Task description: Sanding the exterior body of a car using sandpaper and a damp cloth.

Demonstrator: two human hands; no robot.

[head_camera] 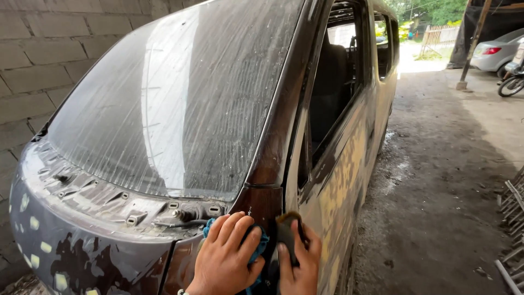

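open-sided shed, grey block wall [38, 60] on one side, dirt floor [436, 207] on the other; parked vehicles far back. van [338, 180] stripped for bodywork, wipers and cowl trim off.

left hand [226, 257]: fingers spread flat, pressing blue cloth [261, 247] against base of front pillar [266, 202]. right hand [300, 265]: closed around dark sanding block [286, 232], block touching door edge just beside pillar.

progress, judged: pillar base worn to dull brown, smooth matte. front panel [82, 246] and door [338, 191] patchy, pale filler spots over dark paint, looks part-sanded only. windshield [180, 104] streaked with dried dusty runs, uncleaned. much of body apparently left to do.
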